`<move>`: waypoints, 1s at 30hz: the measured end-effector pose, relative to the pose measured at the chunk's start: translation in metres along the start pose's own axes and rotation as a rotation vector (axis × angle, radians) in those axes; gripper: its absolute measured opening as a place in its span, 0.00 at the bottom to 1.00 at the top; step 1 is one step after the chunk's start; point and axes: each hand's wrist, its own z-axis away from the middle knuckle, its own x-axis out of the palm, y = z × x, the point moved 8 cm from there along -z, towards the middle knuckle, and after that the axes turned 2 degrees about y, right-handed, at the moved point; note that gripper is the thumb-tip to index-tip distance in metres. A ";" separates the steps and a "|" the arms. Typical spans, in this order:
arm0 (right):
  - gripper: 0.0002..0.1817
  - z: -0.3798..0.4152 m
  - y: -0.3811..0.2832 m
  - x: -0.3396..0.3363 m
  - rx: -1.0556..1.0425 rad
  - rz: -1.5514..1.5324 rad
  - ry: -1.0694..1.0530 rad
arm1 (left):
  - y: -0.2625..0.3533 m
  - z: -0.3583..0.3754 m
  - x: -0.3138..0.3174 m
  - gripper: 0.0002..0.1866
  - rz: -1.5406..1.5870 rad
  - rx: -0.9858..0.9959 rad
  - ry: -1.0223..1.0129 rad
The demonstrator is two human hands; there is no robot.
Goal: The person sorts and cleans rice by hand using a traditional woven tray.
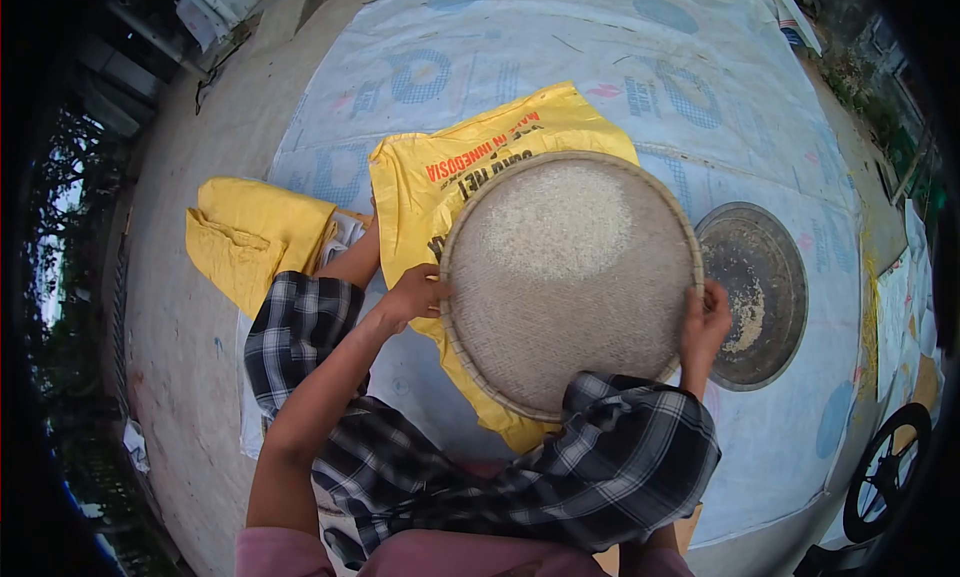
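Note:
A round woven winnowing tray [540, 337] with a pale bound rim is held in front of me over my lap. White rice grains [560, 217] lie spread across its far half. My left hand [415, 295] grips the rim at the left, thumb and fingers closed on it. On the opposite side my right hand [706, 322] holds the rim, its fingers curled round the edge. Beneath the tray is a yellow printed sack [410, 177], partly hidden by it. A dark metal basin [780, 267] with some grains inside stands just beyond my right hand.
A light blue printed sheet [480, 57] covers the ground. To the left lies a folded yellow sack [255, 222]. My knees in checked cloth [640, 447] frame the tray's near side. A black spoked wheel [885, 472] is at the lower right.

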 end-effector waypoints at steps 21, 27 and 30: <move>0.11 0.020 -0.003 0.005 -0.034 0.137 0.131 | 0.023 -0.025 0.020 0.30 0.090 0.214 -0.076; 0.12 0.029 0.017 -0.011 0.053 -0.050 0.129 | 0.044 0.002 0.024 0.37 -0.019 0.089 -0.061; 0.11 0.032 0.016 0.013 0.004 0.029 0.127 | 0.033 -0.021 0.010 0.39 -0.138 0.267 0.204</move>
